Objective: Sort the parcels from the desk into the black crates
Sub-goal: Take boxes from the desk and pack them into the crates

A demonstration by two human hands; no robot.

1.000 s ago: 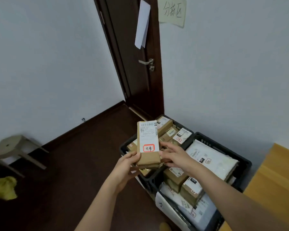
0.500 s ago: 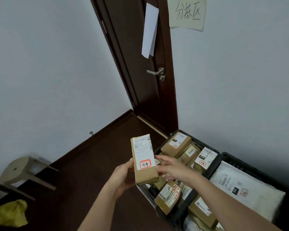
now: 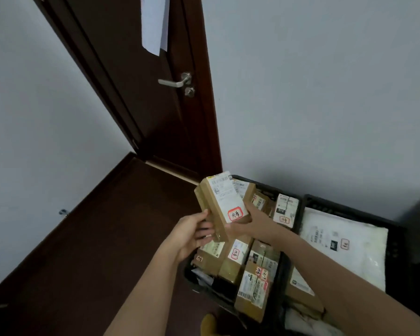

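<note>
Over the near black crate [image 3: 284, 265], a brown parcel [image 3: 218, 204] w/ red-marked label is held tilted, not yet dropped. Left hand [image 3: 192, 232] grips its lower edge; right hand [image 3: 250, 221] holds it from behind/below. Both crates, incl. far one [image 3: 395, 229], already hold many pkgs, so sorting looks well along; desk not clearly visible, remaining count unknown.

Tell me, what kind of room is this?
Probably a parcel-sorting room: black crates on the floor hold labelled cardboard parcels, and both hands hold another brown box above them.
</note>
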